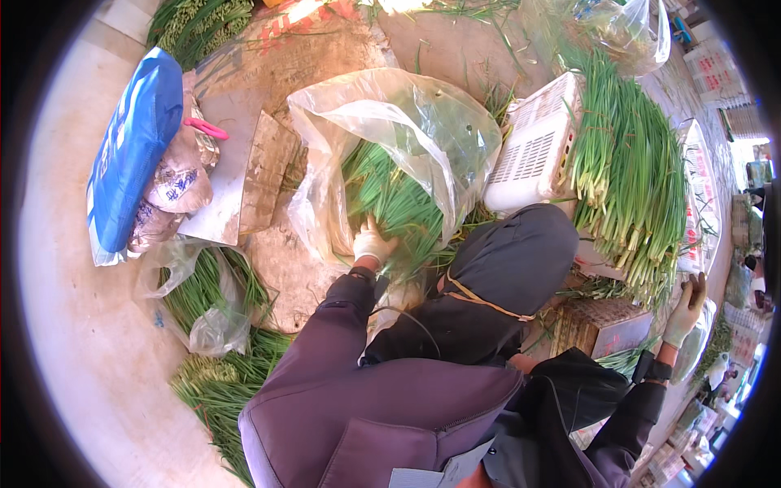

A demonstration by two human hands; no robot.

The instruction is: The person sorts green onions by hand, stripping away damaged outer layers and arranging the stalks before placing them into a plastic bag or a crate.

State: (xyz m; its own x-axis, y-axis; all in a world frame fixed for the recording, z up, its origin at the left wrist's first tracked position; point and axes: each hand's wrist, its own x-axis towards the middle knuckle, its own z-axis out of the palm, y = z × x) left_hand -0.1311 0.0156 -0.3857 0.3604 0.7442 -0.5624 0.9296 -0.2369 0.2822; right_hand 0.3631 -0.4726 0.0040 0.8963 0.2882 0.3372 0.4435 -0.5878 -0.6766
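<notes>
Green chives (390, 203) clutched by left hand (371, 242)

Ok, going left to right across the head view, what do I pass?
Blue bag → clear plastic bag of green stalks, with the left hand at its mouth → white crate → pile of green stalks → right hand.

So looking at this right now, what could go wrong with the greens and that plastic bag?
1. The left hand presses a bundle of green chives into a thin clear plastic bag; the stiff stalks could tear the film, or the bent leaves could bruise.
2. The right hand reaches toward the chive pile stacked on the white crates; pulling from its lower edge might send stalks sliding off.
3. Loose chives on the ground could be stepped on.
</notes>
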